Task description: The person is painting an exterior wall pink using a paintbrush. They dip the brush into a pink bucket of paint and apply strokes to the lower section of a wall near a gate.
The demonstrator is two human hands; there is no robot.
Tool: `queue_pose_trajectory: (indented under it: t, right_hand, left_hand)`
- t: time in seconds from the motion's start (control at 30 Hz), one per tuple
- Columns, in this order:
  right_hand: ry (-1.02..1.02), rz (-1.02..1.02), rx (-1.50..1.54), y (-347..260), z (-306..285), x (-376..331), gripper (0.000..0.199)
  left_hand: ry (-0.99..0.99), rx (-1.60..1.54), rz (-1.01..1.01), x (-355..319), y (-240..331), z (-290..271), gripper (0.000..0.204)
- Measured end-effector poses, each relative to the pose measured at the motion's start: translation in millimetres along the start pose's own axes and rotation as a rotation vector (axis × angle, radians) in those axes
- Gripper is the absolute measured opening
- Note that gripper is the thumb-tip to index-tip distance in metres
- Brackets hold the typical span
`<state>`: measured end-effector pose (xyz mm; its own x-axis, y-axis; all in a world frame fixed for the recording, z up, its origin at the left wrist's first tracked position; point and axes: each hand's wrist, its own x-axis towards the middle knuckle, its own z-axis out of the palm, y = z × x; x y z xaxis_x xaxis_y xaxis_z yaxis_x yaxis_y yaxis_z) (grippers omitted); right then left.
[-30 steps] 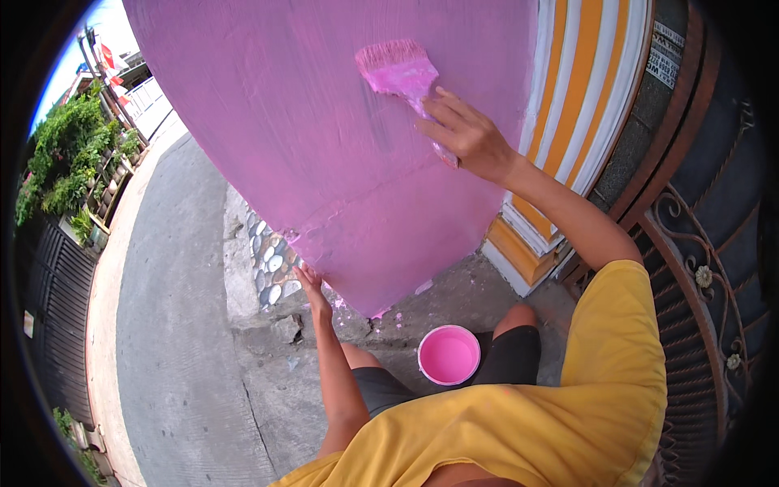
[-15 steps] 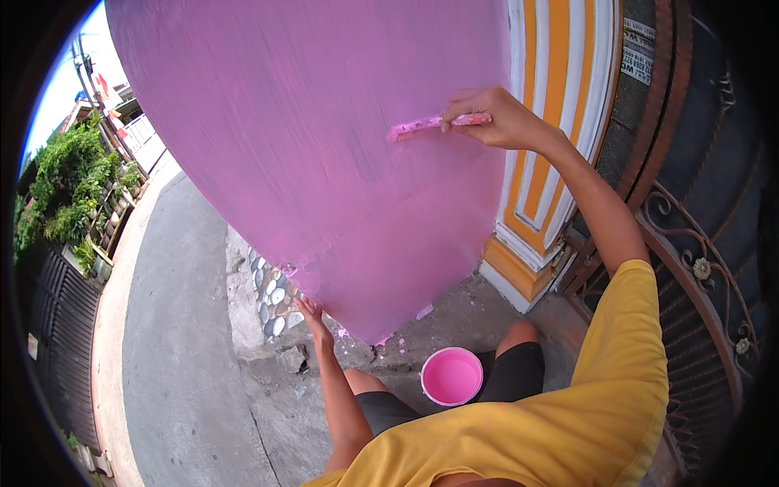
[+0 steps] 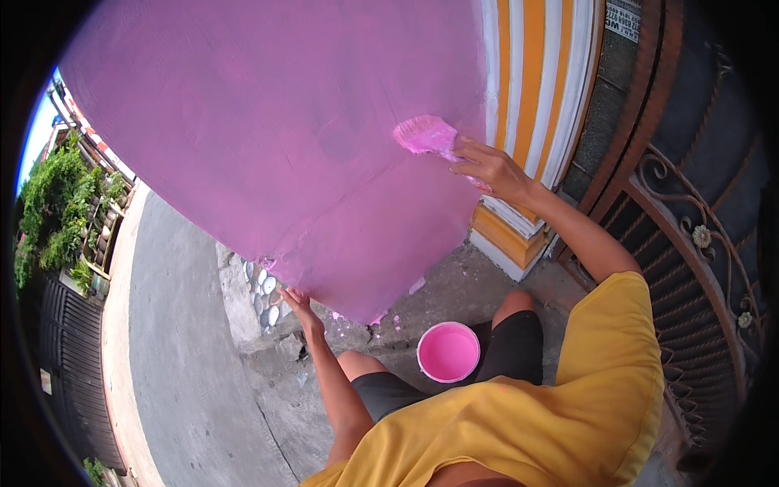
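Observation:
My right hand (image 3: pixel 501 172) is closed around the handle of a paintbrush (image 3: pixel 427 135), its broad bristles coated in pink. The brush is at the right part of a pink-painted wall (image 3: pixel 276 122), with its flat side turned toward me. My left hand (image 3: pixel 300 308) is by the wall's lower left edge, next to set pebbles, its fingers stretched out and holding nothing I can see. Whether its fingertips touch the wall I cannot tell. Between my knees a bucket (image 3: pixel 449 381) holds pink paint (image 3: pixel 448 351).
An orange and white striped pillar (image 3: pixel 531 97) borders the wall on the right. Beyond it is a brown metal gate (image 3: pixel 690 268) with scrollwork. Pebbles (image 3: pixel 265 284) are set in concrete at the wall's left foot. A grey road (image 3: pixel 174 325) runs along the left, with plants (image 3: pixel 61 211) beyond.
My right hand has moved lower, and the brush has turned from edge-on to showing its broad side. The view has shifted a little. My left hand stays by the wall's lower edge.

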<state>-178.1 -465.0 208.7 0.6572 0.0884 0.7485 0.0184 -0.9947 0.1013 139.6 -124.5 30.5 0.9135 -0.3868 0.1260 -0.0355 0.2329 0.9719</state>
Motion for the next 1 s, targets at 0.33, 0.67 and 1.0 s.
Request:
queue_pose_trajectory:
  t: [0.33, 0.67, 1.0]
  right_hand:
    - [-0.324, 0.124, 0.244, 68, -53, 73, 0.020]
    - [0.484, 0.301, 0.026, 109, -54, 57, 0.032]
    - [-0.079, 0.416, 0.274, 88, -11, -69, 0.024]
  left_hand:
    - [0.035, -0.016, -0.124, 7, -6, -17, 0.094]
    - [0.077, 0.061, 0.056, -5, -2, 7, 0.082]
    - [0.007, 0.018, 0.018, -3, 0, 6, 0.085]
